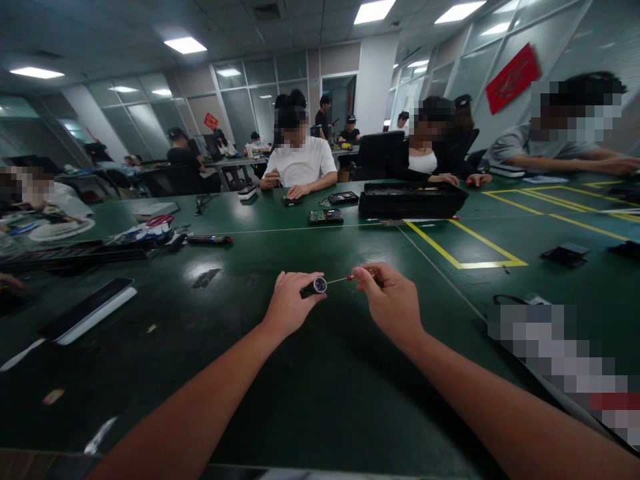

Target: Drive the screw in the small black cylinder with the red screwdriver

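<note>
Above a green tabletop (pixel 310 400), nearer than the long black box (pixel 413 202) and to its left, the left hand (pixel 289 301) gripped a dark cylinder (pixel 319 287); the right hand (pixel 394 300) pinched a thin screwdriver (pixel 350 277), its tip near the cylinder's rim. A slanted push could have skidded the tip into the left hand's fingers.

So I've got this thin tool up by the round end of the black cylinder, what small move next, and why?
Probably tilt the black cylinder slightly toward the thin tool with your left hand: its round end faces you, while your right hand points the shaft in from the side, near the rim.
</note>
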